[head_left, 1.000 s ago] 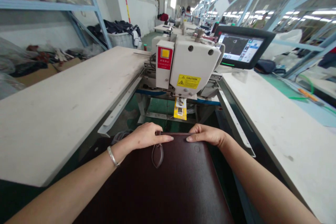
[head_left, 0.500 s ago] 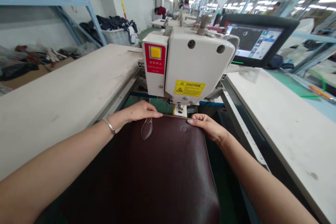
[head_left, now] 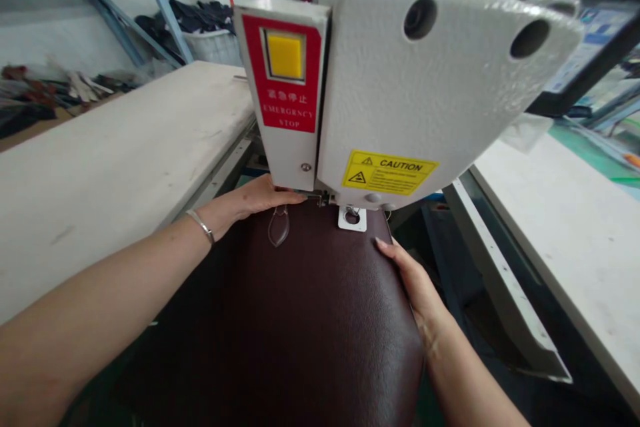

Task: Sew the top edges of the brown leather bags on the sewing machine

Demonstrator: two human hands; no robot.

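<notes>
A dark brown leather bag panel [head_left: 320, 307] hangs in front of the sewing machine head [head_left: 425, 80], its upper edge under the head. My left hand [head_left: 267, 195] grips that edge at the left, thumb on top, beside a stitched leaf-shaped tab [head_left: 279, 228]. At the right side edge my right hand [head_left: 407, 273] holds the leather, thumb on the face and fingers hidden behind. Between the hands, the white presser plate [head_left: 353, 219] with a round hole lies over the leather near its top edge.
A red panel with a yellow emergency stop button [head_left: 285, 55] is on the machine's left. White tabletops [head_left: 115, 140] flank the machine, with a metal rail [head_left: 505, 280] on the right. A screen [head_left: 585, 47] stands behind at right; a full bin [head_left: 213, 47] is at back left.
The leather has moved forward under the machine head, and the presser plate now overlaps it. My right hand has slid from the top edge down to the right side. The view is closer.
</notes>
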